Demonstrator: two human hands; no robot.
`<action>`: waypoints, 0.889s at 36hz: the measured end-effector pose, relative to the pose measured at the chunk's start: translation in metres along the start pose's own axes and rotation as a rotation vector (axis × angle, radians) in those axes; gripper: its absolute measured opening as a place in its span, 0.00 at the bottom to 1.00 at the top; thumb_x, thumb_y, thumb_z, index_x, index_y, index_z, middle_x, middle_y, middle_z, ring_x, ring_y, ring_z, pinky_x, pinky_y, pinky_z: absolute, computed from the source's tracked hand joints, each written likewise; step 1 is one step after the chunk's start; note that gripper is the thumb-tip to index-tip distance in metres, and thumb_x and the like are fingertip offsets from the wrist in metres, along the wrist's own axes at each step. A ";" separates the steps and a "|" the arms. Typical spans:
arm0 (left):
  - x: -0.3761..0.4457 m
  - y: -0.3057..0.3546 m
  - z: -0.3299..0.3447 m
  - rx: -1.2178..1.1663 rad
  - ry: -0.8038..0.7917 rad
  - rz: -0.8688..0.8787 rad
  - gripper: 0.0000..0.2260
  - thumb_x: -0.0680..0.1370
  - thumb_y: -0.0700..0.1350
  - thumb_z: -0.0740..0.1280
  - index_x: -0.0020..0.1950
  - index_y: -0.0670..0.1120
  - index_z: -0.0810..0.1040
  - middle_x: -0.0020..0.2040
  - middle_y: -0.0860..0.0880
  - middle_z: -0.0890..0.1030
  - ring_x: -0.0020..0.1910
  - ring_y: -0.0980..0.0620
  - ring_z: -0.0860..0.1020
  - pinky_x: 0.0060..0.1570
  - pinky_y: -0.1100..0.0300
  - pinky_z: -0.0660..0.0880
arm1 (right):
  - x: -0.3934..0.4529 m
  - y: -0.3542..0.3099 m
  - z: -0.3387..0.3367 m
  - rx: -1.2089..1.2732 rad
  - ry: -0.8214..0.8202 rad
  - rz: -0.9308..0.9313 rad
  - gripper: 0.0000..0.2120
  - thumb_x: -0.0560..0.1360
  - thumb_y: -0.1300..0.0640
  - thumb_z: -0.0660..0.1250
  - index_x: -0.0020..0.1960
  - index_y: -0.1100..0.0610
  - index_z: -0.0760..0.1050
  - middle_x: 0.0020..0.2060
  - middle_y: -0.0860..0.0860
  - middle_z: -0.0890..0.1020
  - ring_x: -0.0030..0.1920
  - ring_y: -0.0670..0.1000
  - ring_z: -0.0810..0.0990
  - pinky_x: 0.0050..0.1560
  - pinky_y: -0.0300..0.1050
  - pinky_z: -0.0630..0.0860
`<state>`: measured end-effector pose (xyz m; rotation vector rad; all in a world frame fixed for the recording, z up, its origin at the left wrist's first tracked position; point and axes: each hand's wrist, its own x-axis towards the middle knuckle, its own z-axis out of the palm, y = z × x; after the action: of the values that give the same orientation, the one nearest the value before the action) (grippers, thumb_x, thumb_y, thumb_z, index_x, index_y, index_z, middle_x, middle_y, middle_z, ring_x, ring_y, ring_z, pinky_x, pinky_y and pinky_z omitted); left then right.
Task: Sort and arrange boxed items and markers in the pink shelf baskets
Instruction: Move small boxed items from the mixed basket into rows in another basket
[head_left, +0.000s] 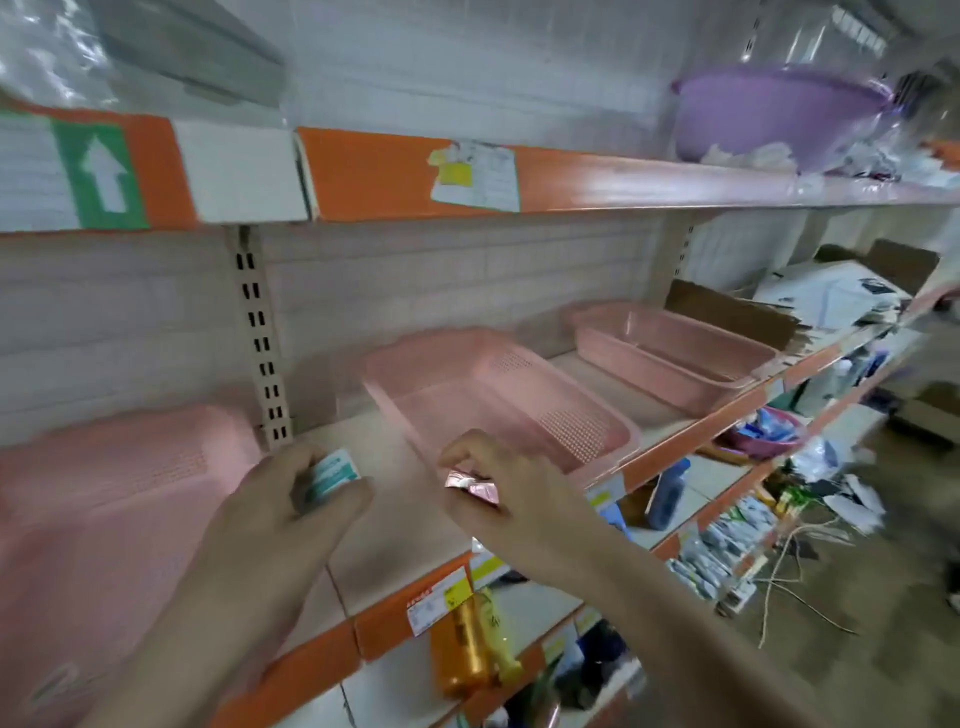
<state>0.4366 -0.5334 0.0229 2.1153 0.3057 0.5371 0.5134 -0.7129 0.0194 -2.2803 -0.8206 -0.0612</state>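
Left hand (306, 499) pinching the teal box (335, 475), right hand (498, 488) the pink box (475, 486): set each flat inside the middle basket (498, 400), edges squared.

The middle shelf (395, 525) — pale boards with an orange front edge — carries three pink baskets: one at the near left (104, 499), one in the middle (498, 395) set at an angle, one further right (670, 353). Beyond them lies flattened cardboard (727, 312). The shelf above (623, 182) holds a purple basin (769, 114); a lower shelf (535, 608) bears an orange bottle (467, 649).
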 end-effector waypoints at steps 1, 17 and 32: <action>0.006 0.005 0.010 -0.008 -0.006 0.004 0.07 0.73 0.48 0.70 0.39 0.49 0.75 0.34 0.50 0.74 0.34 0.50 0.73 0.36 0.55 0.69 | 0.003 0.010 -0.007 -0.005 0.016 -0.001 0.12 0.74 0.46 0.62 0.56 0.48 0.73 0.49 0.44 0.82 0.45 0.45 0.79 0.49 0.43 0.74; 0.110 0.082 0.170 0.005 -0.078 0.017 0.18 0.67 0.57 0.69 0.39 0.43 0.71 0.23 0.54 0.70 0.25 0.53 0.70 0.30 0.56 0.67 | 0.054 0.160 -0.124 0.075 0.040 0.075 0.10 0.77 0.57 0.65 0.58 0.52 0.73 0.36 0.44 0.78 0.29 0.38 0.76 0.31 0.30 0.68; 0.124 0.156 0.341 -0.028 0.053 -0.106 0.16 0.68 0.57 0.71 0.40 0.46 0.71 0.24 0.55 0.67 0.27 0.49 0.67 0.31 0.56 0.62 | 0.078 0.335 -0.232 -0.015 -0.057 -0.060 0.08 0.75 0.53 0.66 0.54 0.49 0.73 0.40 0.52 0.82 0.38 0.53 0.81 0.41 0.46 0.77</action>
<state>0.7124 -0.8158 0.0150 2.0477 0.4351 0.5328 0.8104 -1.0031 0.0123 -2.2803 -0.9206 -0.0292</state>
